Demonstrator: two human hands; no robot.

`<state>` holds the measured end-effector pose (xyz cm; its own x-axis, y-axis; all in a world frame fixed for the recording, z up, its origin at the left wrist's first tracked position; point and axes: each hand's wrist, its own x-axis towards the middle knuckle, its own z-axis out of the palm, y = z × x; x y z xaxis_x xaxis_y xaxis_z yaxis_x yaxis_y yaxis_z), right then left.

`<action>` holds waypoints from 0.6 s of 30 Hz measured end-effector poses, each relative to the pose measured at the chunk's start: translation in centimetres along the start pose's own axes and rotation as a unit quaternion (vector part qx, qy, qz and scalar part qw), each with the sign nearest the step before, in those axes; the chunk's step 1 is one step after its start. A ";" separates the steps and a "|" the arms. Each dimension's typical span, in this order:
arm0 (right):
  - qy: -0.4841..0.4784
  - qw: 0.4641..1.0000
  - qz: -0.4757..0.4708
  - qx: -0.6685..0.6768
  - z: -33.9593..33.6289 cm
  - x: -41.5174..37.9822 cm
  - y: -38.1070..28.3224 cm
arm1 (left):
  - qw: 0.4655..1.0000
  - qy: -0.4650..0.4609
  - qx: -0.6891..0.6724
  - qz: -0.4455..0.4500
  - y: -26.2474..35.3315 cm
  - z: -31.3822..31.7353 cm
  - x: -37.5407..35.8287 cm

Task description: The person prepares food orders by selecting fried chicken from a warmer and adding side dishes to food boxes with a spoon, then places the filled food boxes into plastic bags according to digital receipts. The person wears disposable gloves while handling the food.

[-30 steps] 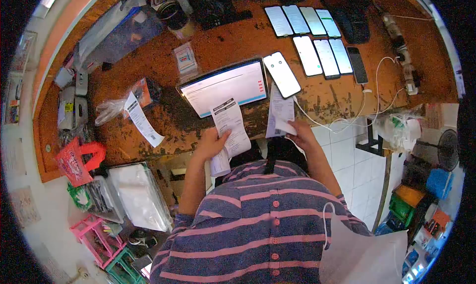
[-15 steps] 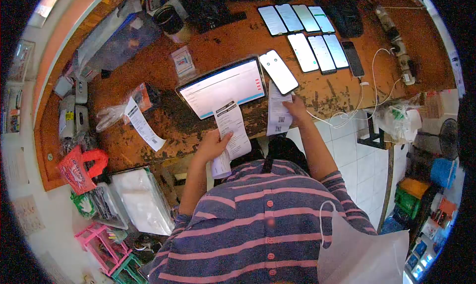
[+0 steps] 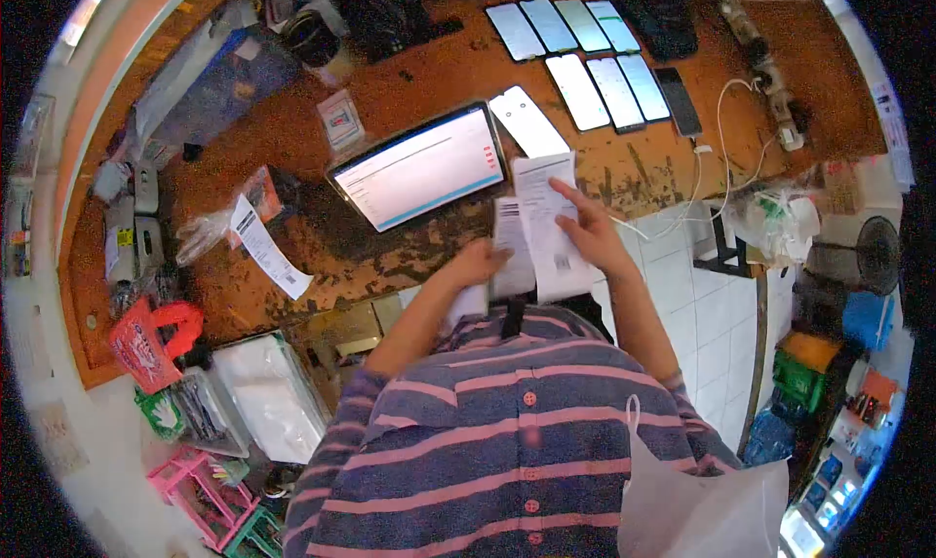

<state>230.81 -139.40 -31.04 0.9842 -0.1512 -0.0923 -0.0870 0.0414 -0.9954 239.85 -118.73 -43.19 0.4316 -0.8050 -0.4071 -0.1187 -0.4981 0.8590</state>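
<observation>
My left hand point(image 3: 478, 264) is closed on a printed paper slip point(image 3: 509, 229), with more white paper hanging below the fingers. My right hand point(image 3: 590, 229) pinches a second, longer printed slip point(image 3: 539, 199) by its right side. The two slips meet in front of my body, the right one overlapping the left. Just beyond them, a phone point(image 3: 527, 119) with a lit white screen lies on the wooden table, its lower end hidden by the right slip. To the left of it, a tablet-like screen point(image 3: 419, 170) shows a white page.
Several phones point(image 3: 577, 90) lie in two rows at the back right, beside a dark phone point(image 3: 678, 100) and white cables point(image 3: 721, 158). Another printed slip point(image 3: 268, 251) rests near the table's left front. A power strip point(image 3: 770, 85) runs along the right side.
My left hand has moved right with its slip, which now meets the other. The right hand's slip has come up and left, in front of the phone's lower end. The view shifted slightly.
</observation>
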 end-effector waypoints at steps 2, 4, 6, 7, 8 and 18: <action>0.044 0.997 0.064 0.022 -0.9 -0.4 4.3 | 0.995 0.005 0.057 -0.079 3.2 0.1 2.0; 0.071 0.997 0.016 0.023 -0.7 -2.0 4.2 | 0.991 0.047 0.083 -0.096 3.9 0.6 1.6; 0.078 0.992 0.013 0.101 -0.5 -3.3 0.3 | 0.994 0.073 0.078 -0.031 1.9 0.3 1.0; 0.062 0.996 0.007 0.067 -0.8 -3.9 -0.7 | 0.993 0.083 0.067 -0.050 3.0 -0.6 0.5; 0.058 0.997 -0.011 0.052 -0.8 -4.5 -1.8 | 0.992 0.094 0.056 -0.070 3.5 -1.1 0.0; 0.311 0.940 -0.078 -0.115 -6.5 -7.5 -4.6 | 0.978 0.178 0.018 -0.105 3.0 -4.7 -4.4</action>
<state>222.86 -144.90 -25.96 0.7129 -0.6895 0.1283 -0.0513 -0.2337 -0.9710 241.80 -115.17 -37.36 0.7329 -0.5237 -0.4344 -0.0223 -0.6566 0.7539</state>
